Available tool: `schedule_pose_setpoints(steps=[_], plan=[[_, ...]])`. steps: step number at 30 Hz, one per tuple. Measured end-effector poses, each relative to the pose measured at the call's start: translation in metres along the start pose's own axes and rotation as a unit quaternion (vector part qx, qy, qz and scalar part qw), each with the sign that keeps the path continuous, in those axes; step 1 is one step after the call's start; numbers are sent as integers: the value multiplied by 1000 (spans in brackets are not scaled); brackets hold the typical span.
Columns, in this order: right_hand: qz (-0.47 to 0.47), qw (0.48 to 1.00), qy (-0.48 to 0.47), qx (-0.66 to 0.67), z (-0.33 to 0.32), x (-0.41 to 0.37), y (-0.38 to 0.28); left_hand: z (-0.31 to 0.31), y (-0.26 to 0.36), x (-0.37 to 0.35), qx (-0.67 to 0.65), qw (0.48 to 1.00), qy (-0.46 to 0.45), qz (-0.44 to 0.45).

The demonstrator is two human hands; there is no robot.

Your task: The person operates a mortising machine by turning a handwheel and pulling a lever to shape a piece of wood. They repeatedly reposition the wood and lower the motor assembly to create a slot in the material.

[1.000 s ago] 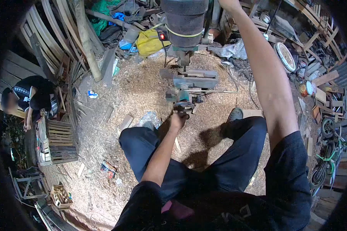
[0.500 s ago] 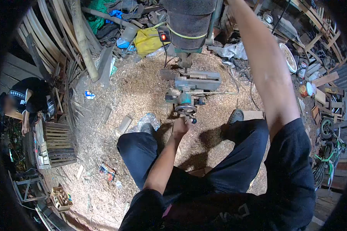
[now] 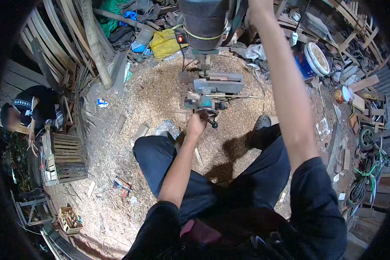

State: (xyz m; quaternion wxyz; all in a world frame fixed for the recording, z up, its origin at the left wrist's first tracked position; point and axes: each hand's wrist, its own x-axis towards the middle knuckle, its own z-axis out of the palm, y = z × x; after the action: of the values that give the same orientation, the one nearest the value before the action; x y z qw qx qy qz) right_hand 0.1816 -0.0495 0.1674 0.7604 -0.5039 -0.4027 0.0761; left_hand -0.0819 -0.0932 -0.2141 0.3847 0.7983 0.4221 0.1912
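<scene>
- Left hand (image 3: 196, 123): curled on rim of round, dark metal handwheel (image 3: 212, 112), near end of teal-and-grey metal slide (image 3: 206, 102);
- wheel likely rigid, smooth; best held by rim or round black knob (image 3: 215, 125);
- right hand (image 3: 260, 9): raised, partly cut off; cannot tell its grip.

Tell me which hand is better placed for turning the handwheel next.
Left, I'd judge: the left hand is at the handwheel, while the right arm stretches away from it, up toward the picture's top edge.
</scene>
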Motion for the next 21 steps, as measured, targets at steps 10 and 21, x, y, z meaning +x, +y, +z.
schedule_pose_setpoints(steps=[10, 21], plan=[[-136, 983, -54, -112, -78, -336, 112, 23, -29, -5, 38, 999, -24, -7], [-27, 994, 48, -95, -47, -267, 64, 13, -30, -6, -111, 993, 28, 41]])
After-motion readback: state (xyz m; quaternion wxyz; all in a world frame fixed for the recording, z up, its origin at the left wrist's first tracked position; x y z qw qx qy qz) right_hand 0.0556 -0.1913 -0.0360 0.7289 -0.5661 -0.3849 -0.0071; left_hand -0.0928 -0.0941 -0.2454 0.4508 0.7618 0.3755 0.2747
